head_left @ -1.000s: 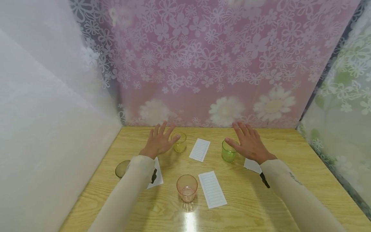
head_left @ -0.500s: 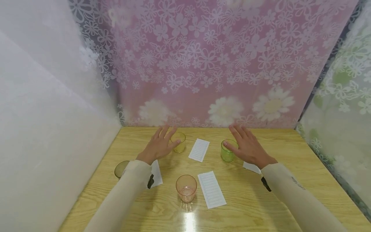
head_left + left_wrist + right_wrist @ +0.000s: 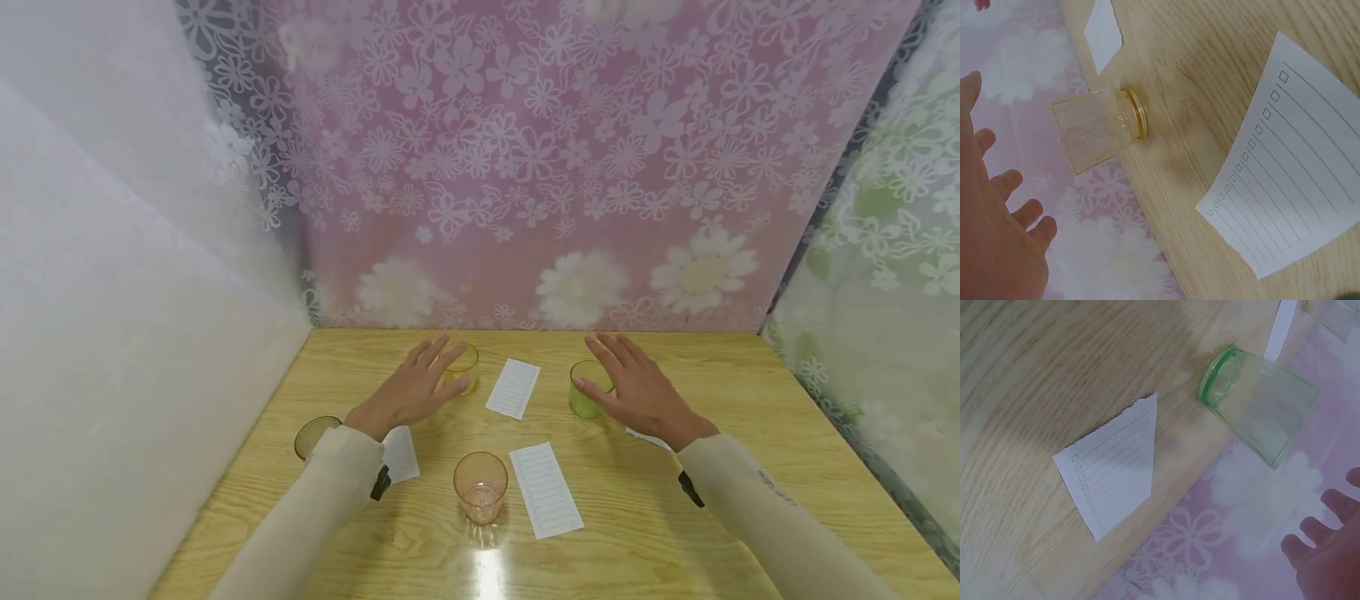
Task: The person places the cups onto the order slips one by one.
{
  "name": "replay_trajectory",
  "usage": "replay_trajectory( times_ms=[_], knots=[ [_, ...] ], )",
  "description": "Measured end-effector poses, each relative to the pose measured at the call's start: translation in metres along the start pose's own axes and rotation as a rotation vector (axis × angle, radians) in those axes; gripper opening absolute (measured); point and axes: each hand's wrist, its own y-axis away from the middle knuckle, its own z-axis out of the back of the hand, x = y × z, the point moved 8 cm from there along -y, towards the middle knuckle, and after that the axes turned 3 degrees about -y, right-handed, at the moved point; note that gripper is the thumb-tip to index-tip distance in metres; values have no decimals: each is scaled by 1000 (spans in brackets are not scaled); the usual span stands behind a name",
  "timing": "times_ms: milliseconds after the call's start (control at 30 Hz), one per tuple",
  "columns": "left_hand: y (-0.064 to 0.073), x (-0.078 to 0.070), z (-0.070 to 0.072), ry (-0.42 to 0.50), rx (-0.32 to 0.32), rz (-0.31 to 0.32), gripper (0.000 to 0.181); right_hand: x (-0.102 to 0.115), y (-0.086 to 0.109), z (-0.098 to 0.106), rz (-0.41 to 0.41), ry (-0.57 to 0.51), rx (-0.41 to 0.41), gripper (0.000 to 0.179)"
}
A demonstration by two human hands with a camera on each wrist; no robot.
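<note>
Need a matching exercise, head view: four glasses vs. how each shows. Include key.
Glasses:
1. yellow glass
2. pink glass
3. green glass
4. smoky glass

How it shows:
A. partly hidden by the right hand
B. partly hidden by the left sleeve
C. partly hidden by the left hand
D. in full view

Pairs: 1-C, 2-D, 3-A, 4-B

Table point(image 3: 622, 533) is carrying yellow glass point(image 3: 470, 367), green glass point(image 3: 583, 405), pink glass point(image 3: 481, 487), dark glass point(image 3: 311, 437). Four slips point(image 3: 547, 490) are lying on it, one near each glass.
</note>
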Motion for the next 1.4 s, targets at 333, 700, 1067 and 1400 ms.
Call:
replay_trajectory(
  times_ms=[333, 700, 1067, 1400],
  knots=[
    [12, -4, -5, 62, 35, -14, 76, 4, 8, -6, -15, -46, 19, 86],
    [24, -8, -13, 133, 59, -31, 73, 13, 19, -11, 10, -82, 10, 86],
    [37, -17, -17, 151, 78, -55, 70, 20, 31, -17, 54, -64, -3, 86],
    [49, -19, -24, 178, 108, -37, 70, 27, 42, -24, 70, -101, 31, 87]
  ],
)
